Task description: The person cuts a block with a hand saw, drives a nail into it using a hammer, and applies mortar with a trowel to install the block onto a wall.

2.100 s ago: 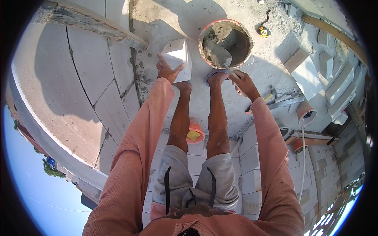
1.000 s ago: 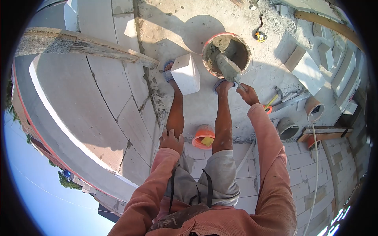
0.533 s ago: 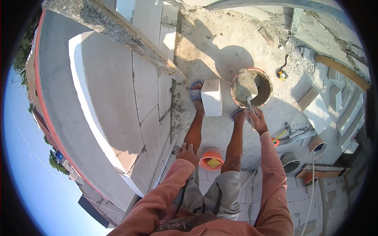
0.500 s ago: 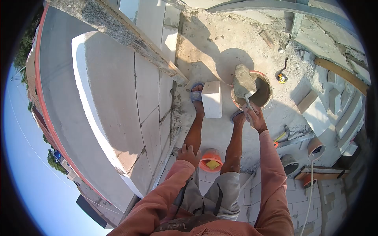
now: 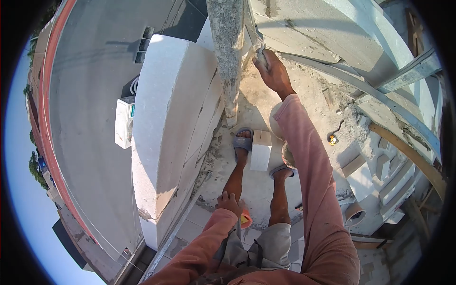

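My right hand is stretched far forward, its fingers wrapped round the handle of a trowel. The trowel's blade is mostly hidden at the wall corner beside a rough concrete-coated post. My left hand lies on my left leg near the knee, fingers spread and holding nothing. Between my feet stands a white block. Right of it, a mortar bucket shows only its edge, as my right sleeve covers the rest.
A wall of pale blocks runs along the left, with a drop to the street beyond. The post slants down ahead of my left foot. A tape measure lies on the floor at right, near stacked block pieces. An orange bucket sits by my left leg.
My right hand has carried the trowel from above the mortar bucket forward and left to the wall corner. The camera view has shifted. My left hand stays on my leg.
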`<state>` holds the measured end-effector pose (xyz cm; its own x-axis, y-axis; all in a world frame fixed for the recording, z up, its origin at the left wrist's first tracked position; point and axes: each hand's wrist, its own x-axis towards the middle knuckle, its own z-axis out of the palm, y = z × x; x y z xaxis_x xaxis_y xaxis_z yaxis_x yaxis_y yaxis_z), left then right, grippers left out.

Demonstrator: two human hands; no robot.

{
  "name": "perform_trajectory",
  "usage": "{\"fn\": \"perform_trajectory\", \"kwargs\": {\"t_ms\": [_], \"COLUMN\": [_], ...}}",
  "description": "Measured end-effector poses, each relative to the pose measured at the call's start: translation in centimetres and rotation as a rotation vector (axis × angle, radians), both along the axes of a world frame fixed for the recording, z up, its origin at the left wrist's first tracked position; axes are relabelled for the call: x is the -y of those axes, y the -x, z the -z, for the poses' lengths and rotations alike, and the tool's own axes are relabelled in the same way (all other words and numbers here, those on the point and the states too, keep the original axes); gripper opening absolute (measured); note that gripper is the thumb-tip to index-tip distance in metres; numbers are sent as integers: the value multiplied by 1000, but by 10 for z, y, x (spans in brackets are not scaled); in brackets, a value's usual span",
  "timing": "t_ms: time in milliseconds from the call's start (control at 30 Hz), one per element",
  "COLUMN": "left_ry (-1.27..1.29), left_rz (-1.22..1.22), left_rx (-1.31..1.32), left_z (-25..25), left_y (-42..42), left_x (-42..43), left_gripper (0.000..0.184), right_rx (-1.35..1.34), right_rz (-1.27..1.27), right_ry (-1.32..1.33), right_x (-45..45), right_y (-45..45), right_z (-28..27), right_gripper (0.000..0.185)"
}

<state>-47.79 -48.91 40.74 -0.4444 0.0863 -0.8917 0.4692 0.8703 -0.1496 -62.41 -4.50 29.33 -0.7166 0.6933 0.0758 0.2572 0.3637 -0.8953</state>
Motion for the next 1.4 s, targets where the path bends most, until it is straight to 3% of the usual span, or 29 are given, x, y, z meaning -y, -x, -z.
{"fn": "perform_trajectory", "kwargs": {"t_ms": [167, 367, 567, 667, 767, 900, 1033, 1133, 1233, 1300, 1400], "left_ry": [-4, -16, -47, -37, -25, -12, -47, -48, -50, -57, -57], "left_rz": [-17, -24, -23, -21, -8, -24, -11, -9, -25, -28, -21], "left_rx": [23, 24, 3, 36, 41, 49, 14, 10, 20, 22, 10], "left_z": [-4, -8, -8, -8, -10, -11, -8, -11, -13, -14, -11], "left_y": [10, 21, 24, 27, 29, 30, 26, 30, 33, 32, 35], "left_x": [-5, -10, -10, -10, -12, -13, -11, -12, -17, -18, -19], "left_gripper": [60, 60, 60, 61, 62, 62, 60, 60, 59, 59, 59], "right_rx": [159, 374, 388, 429, 374, 234, 587, 621, 791, 1205, 1381], "right_rz": [61, -55, -201, -223, -193, -222, -386, -522, -556, -513, -408], "right_ry": [-150, -213, -388, -184, -106, -255, -474, -614, -663, -2292, -3240], "right_x": [10, 31, 19, 10, 3, -23, -48, -56, -52, -52, -45], "right_y": [22, -17, -71, -70, -48, -7, 20, 38, 53, 52, 74], "right_z": [1, 5, -16, -39, -58, -71, -114, -144, -144, -95, -84], "right_gripper": [41, 35, 35, 36, 36, 33, 28, 28, 46, 48, 38]}}
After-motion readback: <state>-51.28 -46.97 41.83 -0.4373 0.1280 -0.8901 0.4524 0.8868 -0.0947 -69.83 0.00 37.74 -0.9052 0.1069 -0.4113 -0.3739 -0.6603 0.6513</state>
